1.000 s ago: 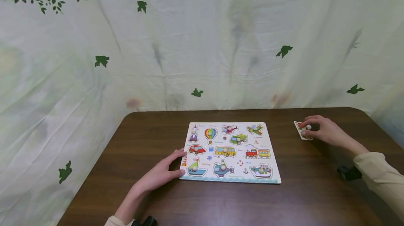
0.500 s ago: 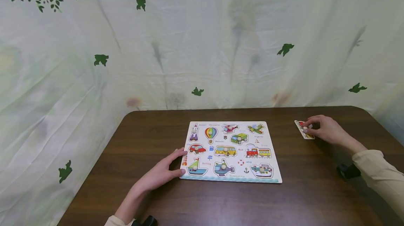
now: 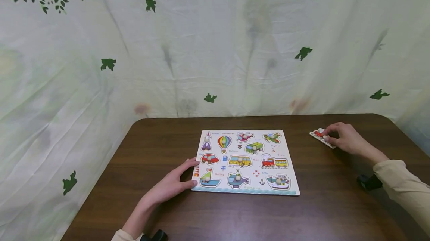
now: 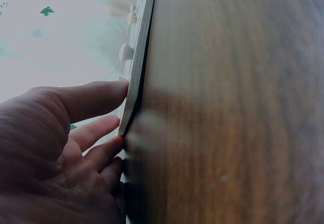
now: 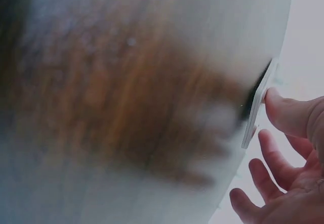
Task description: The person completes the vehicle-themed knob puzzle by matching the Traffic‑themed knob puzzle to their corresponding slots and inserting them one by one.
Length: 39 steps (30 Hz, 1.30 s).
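Observation:
A wooden knob puzzle board (image 3: 221,191) with coloured vehicle pictures lies mid-table in the head view. My left hand (image 3: 169,187) rests at its left edge, thumb near the front corner and fingers fairly straight. The left wrist view has that thumb (image 4: 96,98) against the board's edge. Right of the board, my right hand (image 3: 347,139) pinches a small white-edged puzzle piece (image 3: 317,134) with a red picture. From the right wrist the puzzle piece (image 5: 257,107) is seen edge-on, low over the table, thumb at a knob and the other fingers spread below.
The brown wooden table (image 3: 242,218) runs back to a pale cloth (image 3: 215,46) printed with leaves. Raised knobs (image 4: 126,51) stand on the board. A dark wrist device (image 3: 369,182) hangs under the right sleeve (image 3: 399,185).
My right hand has turned the puzzle piece, its far end swinging left, and the hand has shifted only slightly. The left hand and the board stay in place.

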Each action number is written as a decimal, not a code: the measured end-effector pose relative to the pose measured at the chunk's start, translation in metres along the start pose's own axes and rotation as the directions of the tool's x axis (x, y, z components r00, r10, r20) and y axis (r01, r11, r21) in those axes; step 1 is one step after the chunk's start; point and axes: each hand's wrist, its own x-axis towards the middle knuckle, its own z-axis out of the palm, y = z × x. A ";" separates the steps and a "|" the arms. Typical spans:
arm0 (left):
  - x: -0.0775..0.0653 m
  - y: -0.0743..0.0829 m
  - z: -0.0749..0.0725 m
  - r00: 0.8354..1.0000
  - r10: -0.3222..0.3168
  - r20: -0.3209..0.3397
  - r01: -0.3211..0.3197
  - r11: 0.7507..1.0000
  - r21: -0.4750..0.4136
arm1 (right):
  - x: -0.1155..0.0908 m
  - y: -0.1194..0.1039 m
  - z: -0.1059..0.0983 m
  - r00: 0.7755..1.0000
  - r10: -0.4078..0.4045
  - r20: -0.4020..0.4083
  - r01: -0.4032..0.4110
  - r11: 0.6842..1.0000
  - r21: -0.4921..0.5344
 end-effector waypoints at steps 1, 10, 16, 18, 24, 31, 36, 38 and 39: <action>0.000 0.000 0.000 1.000 0.000 0.001 0.000 1.000 0.001 | 0.000 0.000 0.000 1.000 -0.003 -0.001 0.003 1.000 0.001; 0.001 -0.002 0.000 1.000 0.010 0.002 -0.009 1.000 -0.004 | -0.008 -0.012 0.003 0.998 -0.063 -0.019 0.064 0.997 0.036; 0.001 -0.002 0.000 1.000 0.005 0.002 -0.005 1.000 -0.006 | -0.015 -0.027 0.005 0.987 -0.149 -0.055 0.150 0.988 0.028; 0.000 -0.002 0.000 1.000 0.002 0.002 -0.002 1.000 -0.005 | -0.017 -0.033 0.007 0.982 -0.178 -0.064 0.180 0.983 0.028; 0.001 -0.002 0.000 1.000 0.005 -0.001 -0.005 1.000 0.003 | -0.021 -0.053 0.017 0.951 -0.301 -0.073 0.304 0.952 0.039; 0.001 -0.001 0.000 1.000 0.001 0.001 -0.001 1.000 0.008 | -0.024 -0.071 0.026 0.930 -0.362 -0.073 0.366 0.929 0.058; 0.001 -0.002 0.000 1.000 -0.002 0.002 0.002 1.000 0.004 | -0.027 -0.081 0.030 0.934 -0.351 -0.063 0.356 0.931 0.085; 0.001 -0.002 0.000 1.000 -0.004 0.002 0.004 1.000 0.002 | -0.027 -0.083 0.031 0.933 -0.356 -0.059 0.360 0.929 0.088; 0.001 -0.002 0.000 1.000 -0.006 0.002 0.006 1.000 0.001 | -0.026 -0.084 0.032 0.931 -0.360 -0.055 0.364 0.927 0.089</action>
